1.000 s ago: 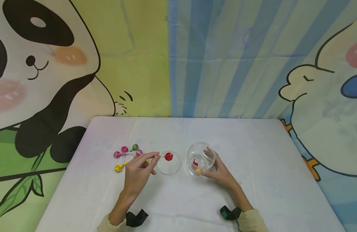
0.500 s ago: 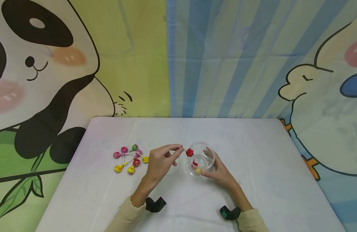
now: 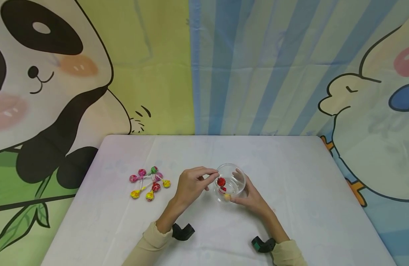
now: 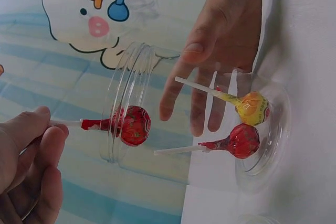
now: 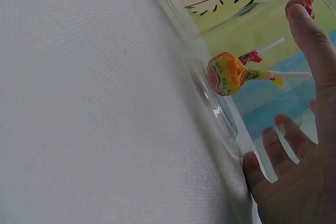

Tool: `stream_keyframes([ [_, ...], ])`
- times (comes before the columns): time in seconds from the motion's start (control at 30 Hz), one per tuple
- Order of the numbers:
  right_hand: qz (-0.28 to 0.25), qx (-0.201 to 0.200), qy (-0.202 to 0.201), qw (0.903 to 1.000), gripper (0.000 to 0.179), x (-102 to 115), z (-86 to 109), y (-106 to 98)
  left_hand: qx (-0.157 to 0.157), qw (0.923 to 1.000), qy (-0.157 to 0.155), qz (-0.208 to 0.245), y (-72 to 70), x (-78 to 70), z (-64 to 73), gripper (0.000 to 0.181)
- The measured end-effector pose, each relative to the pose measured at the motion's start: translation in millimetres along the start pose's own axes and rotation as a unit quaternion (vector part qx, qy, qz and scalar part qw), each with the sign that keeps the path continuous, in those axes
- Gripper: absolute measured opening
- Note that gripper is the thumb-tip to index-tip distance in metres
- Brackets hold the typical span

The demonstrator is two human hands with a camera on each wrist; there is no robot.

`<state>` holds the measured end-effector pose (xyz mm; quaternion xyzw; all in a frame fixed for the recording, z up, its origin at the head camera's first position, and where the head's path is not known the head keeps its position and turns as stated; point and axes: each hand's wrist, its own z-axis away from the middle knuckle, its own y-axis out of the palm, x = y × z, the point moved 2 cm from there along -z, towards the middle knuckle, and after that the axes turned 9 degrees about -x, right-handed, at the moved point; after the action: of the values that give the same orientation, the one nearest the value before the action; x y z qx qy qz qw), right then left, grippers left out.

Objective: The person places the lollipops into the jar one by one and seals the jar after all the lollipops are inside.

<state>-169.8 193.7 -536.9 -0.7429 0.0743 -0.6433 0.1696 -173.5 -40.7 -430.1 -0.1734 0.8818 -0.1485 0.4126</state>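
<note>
My left hand [image 3: 194,184] pinches the white stick of a red-wrapped lollipop [image 4: 135,126]. The candy end is just inside the mouth of a clear jar [image 3: 231,179], above the other sweets. My right hand [image 3: 252,195] holds this jar from the right, thumb on the near side and fingers round the far side. At the jar's bottom rest a yellow lollipop [image 4: 253,108] and another red lollipop [image 4: 243,141], their sticks pointing toward the mouth. In the right wrist view the yellow one [image 5: 226,74] partly covers the red one.
Several wrapped lollipops, among them a green one [image 3: 154,169] and a yellow one [image 3: 135,194], lie in a loose group on the white table [image 3: 274,159] to the left. A clear round rim [image 4: 260,219] shows beside the jar. A printed cloth [image 3: 257,74] hangs behind the table.
My left hand has carried the red lollipop rightward, from over the clear round disc to inside the jar's mouth. My right hand and the jar have stayed in place.
</note>
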Motion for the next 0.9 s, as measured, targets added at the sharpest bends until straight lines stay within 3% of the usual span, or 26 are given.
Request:
stream_keyframes([
  [0.17,-0.001,0.001,0.004,1.0,0.098,-0.1,0.3,1.0,0.022,0.9995,-0.007,-0.02,4.5,1.3,-0.6,0.013],
  [0.33,-0.008,0.004,0.0,1.0,0.099,1.2,0.5,0.0,0.083,0.995,-0.013,-0.054,10.7,0.5,-6.2,0.014],
  [0.67,-0.018,0.01,-0.014,0.9997,0.097,-0.1,1.0,-1.7,0.231,0.9672,-0.071,-0.079,20.4,0.9,-19.4,0.012],
  [0.8,-0.013,0.006,-0.015,0.9998,0.097,0.3,0.9,-1.8,0.259,0.9589,-0.083,-0.079,23.0,2.3,-22.2,0.011],
  [0.9,-0.012,0.007,-0.018,0.9998,0.097,-1.3,0.1,-0.9,0.267,0.9568,-0.082,-0.081,24.9,2.9,-22.3,0.011],
])
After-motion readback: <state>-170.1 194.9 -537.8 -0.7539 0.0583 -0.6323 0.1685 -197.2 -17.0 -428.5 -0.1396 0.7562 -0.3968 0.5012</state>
